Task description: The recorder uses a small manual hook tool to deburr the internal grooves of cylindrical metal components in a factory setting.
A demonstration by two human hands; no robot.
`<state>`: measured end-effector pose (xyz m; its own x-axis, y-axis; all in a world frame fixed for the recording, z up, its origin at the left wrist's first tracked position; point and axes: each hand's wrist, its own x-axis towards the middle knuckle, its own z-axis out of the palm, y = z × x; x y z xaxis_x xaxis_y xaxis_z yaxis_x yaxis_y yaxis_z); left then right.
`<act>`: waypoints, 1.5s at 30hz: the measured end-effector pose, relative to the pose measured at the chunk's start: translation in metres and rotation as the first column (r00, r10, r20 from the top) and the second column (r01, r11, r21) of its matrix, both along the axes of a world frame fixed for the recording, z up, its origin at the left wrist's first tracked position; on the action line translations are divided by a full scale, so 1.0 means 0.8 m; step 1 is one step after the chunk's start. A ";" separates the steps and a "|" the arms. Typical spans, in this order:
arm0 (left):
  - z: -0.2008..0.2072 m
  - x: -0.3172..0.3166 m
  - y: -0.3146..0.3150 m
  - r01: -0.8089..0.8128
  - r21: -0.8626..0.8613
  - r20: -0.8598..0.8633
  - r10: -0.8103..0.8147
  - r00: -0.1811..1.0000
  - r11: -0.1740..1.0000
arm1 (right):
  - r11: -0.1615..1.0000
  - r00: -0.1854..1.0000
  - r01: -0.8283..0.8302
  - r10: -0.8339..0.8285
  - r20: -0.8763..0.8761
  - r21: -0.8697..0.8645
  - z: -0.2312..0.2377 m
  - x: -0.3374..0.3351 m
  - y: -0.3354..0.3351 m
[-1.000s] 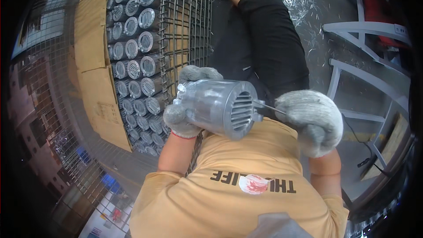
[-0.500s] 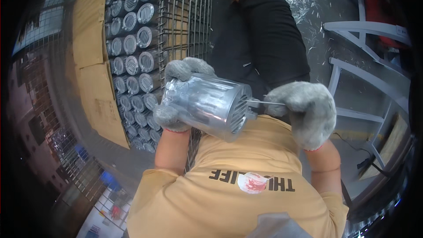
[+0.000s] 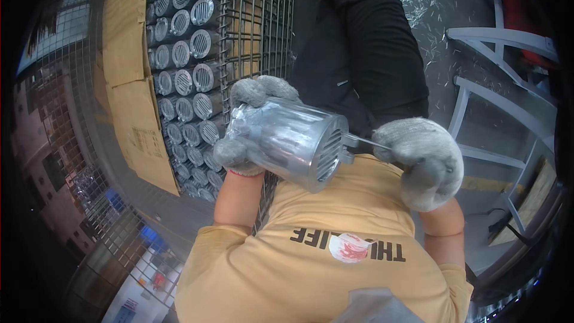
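Note:
A shiny metal cylindrical housing (image 3: 290, 140) is held tilted in front of my torso, its slotted end turned to the right. Small tabs stick out from that end. My left hand (image 3: 234, 153), in a grey knit glove, is closed round its far-left end. In my right hand (image 3: 429, 164), also gloved, the fingers are curled round a thin metal rod-like tool (image 3: 375, 145). The tool's visible end lies by the tabs at the slotted end; the rest is hidden in the glove, so its exact kind cannot be told.
Left of me, a wire mesh crate (image 3: 254, 30) holds rows of similar slotted cylinders (image 3: 202, 45), with cardboard (image 3: 134, 113) lining its side. Metal shavings (image 3: 412, 9) litter the floor beyond my leg. Light-coloured metal frame legs (image 3: 490, 101) stand at right.
My right hand has turned slightly, and the tool has drawn back from the slots toward the tabs and tilts more. My left hand keeps hold of the housing. The whole view has shifted slightly.

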<state>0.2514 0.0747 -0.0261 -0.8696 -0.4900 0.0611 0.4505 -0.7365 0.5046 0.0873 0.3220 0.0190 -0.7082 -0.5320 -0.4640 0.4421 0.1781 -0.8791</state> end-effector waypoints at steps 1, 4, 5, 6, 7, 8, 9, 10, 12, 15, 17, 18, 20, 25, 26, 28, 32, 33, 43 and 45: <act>0.000 0.000 -0.003 0.039 -0.006 -0.020 -0.040 0.999 0.999 | 1.000 1.000 -0.001 0.001 0.000 0.003 -0.004 -0.012 0.008; 0.007 0.000 -0.001 0.028 -0.042 0.048 -0.026 0.998 0.999 | 0.709 0.440 -0.700 0.523 -0.730 0.085 0.039 -0.055 -0.040; 0.009 0.000 0.003 -0.013 -0.070 0.128 0.022 0.992 0.997 | 0.710 0.441 -0.698 0.525 -0.728 0.088 0.034 -0.054 -0.037; 0.007 0.003 0.008 -0.011 -0.067 0.128 0.020 0.992 0.998 | 0.788 0.361 -0.573 0.491 -0.793 0.227 0.023 -0.052 -0.036; 0.003 0.008 0.015 -0.079 -0.010 0.154 0.080 0.985 0.997 | 0.843 0.265 -0.416 0.470 -0.842 0.340 0.012 -0.051 -0.037; 0.002 0.011 0.017 -0.152 0.042 0.185 0.142 0.972 0.987 | 0.876 0.158 -0.239 0.462 -0.873 0.420 0.005 -0.050 -0.042; 0.002 0.013 0.016 -0.157 0.041 0.187 0.146 0.971 0.987 | 0.885 0.047 -0.049 0.465 -0.884 0.463 0.001 -0.050 -0.045; 0.003 0.016 0.014 -0.150 0.113 0.183 0.128 0.975 0.982 | 0.928 0.474 -0.251 0.365 -0.802 0.274 0.008 -0.056 -0.041; 0.009 0.016 0.011 -0.150 0.207 0.171 0.116 0.978 0.967 | 0.942 0.987 -0.158 0.157 -0.025 -0.296 0.023 -0.055 -0.039; 0.008 0.008 0.014 -0.180 0.147 0.156 0.157 0.975 0.973 | 0.889 0.956 -0.280 0.225 -0.188 -0.362 0.037 -0.044 -0.058; 0.001 0.008 0.007 -0.094 0.051 0.089 0.090 0.992 0.994 | 0.809 0.939 -0.340 0.264 -0.219 -0.480 0.015 -0.033 -0.052; 0.008 0.006 0.013 -0.140 0.068 0.135 0.130 0.982 0.988 | 0.872 0.930 -0.319 0.212 -0.301 -0.371 0.015 -0.024 -0.049; 0.010 0.006 0.015 -0.190 0.088 0.180 0.172 0.968 0.978 | 0.922 0.891 -0.314 0.204 -0.406 -0.226 0.037 -0.021 -0.060; 0.010 0.002 0.013 -0.164 0.101 0.178 0.144 0.974 0.981 | 0.832 0.945 -0.328 0.283 -0.165 -0.449 0.020 -0.031 -0.044; 0.011 0.003 0.011 -0.166 0.100 0.180 0.147 0.973 0.981 | 0.847 0.939 -0.341 0.283 -0.196 -0.408 0.022 -0.030 -0.048; 0.009 0.005 0.006 -0.087 0.105 0.178 0.068 0.982 0.991 | 0.849 0.938 -0.345 0.294 -0.185 -0.400 0.033 -0.033 -0.054; 0.000 0.007 0.013 -0.064 0.200 0.060 0.053 0.997 0.978 | 0.872 0.980 -0.194 0.195 -0.046 -0.450 0.069 -0.022 -0.062; 0.004 0.008 0.014 -0.091 0.231 0.112 0.066 0.992 0.969 | 0.868 0.978 -0.201 0.201 -0.048 -0.453 0.071 -0.021 -0.055; 0.000 0.003 -0.010 0.017 0.035 0.071 -0.019 0.997 0.999 | 0.637 0.467 -0.770 0.519 -0.716 -0.041 0.061 -0.039 -0.077; 0.004 0.005 -0.001 -0.016 0.106 0.115 0.003 0.993 0.994 | 0.639 0.684 -0.637 0.726 0.067 -0.431 0.048 -0.024 -0.062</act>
